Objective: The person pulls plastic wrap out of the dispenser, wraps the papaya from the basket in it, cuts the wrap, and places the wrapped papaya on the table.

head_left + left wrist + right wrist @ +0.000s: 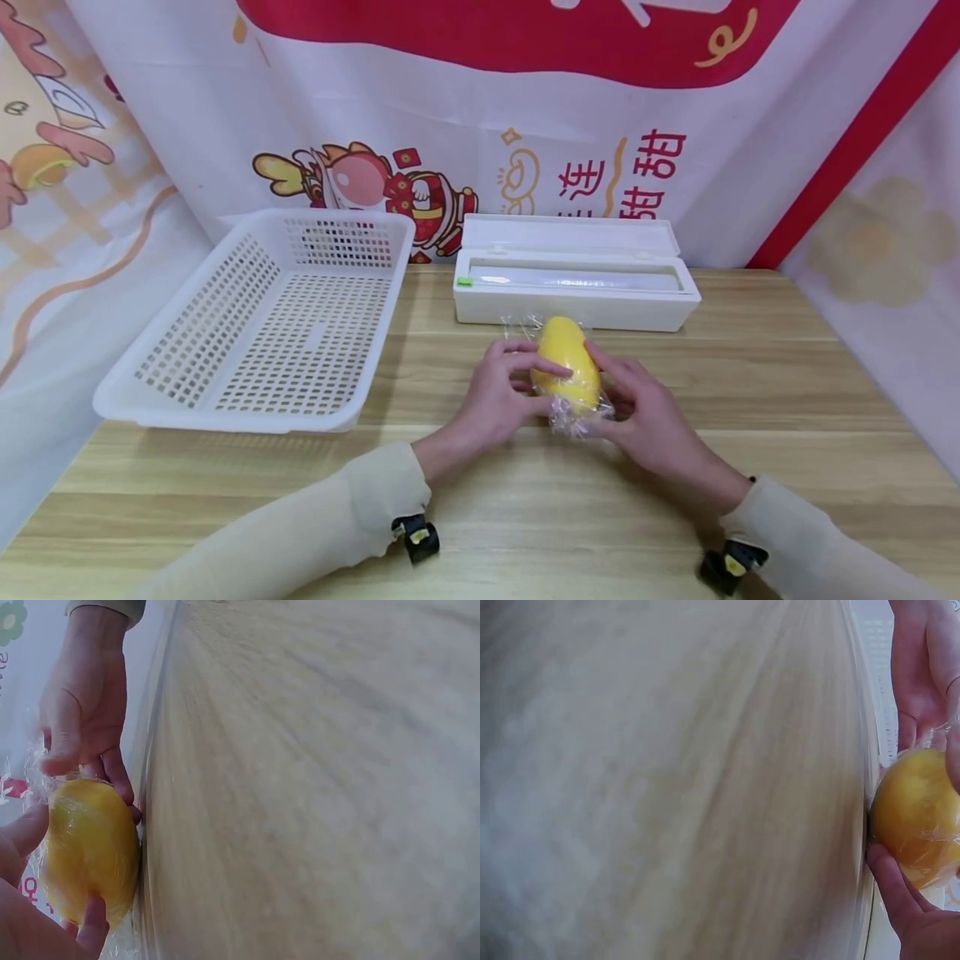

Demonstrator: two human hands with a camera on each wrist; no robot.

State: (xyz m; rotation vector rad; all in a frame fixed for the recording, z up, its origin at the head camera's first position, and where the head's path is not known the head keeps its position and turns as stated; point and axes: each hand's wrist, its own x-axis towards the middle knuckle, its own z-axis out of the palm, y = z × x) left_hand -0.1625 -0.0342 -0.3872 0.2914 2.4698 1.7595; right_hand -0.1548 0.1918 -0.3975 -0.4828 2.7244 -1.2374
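A yellow mango (pixel 567 354) in clear cling film (pixel 573 421) lies on the wooden table near the middle. My left hand (pixel 501 392) holds its left side, with fingers reaching over the top of the fruit and the thumb by the bunched film at the near end. My right hand (pixel 648 412) grips the opposite side, its thumb also at the gathered film. Loose film sticks out past the far end too. In the left wrist view the mango (pixel 94 844) sits between both hands, and the right wrist view shows the wrapped mango (pixel 915 810) against the tabletop.
Behind the hands stands a white cling film dispenser (pixel 570 308), its lid raised, a roll inside and a small green slider (pixel 465 282) at its left. A white perforated basket (pixel 225 408) is on the left. Printed cloth (pixel 465 108) hangs behind the table (pixel 787 392).
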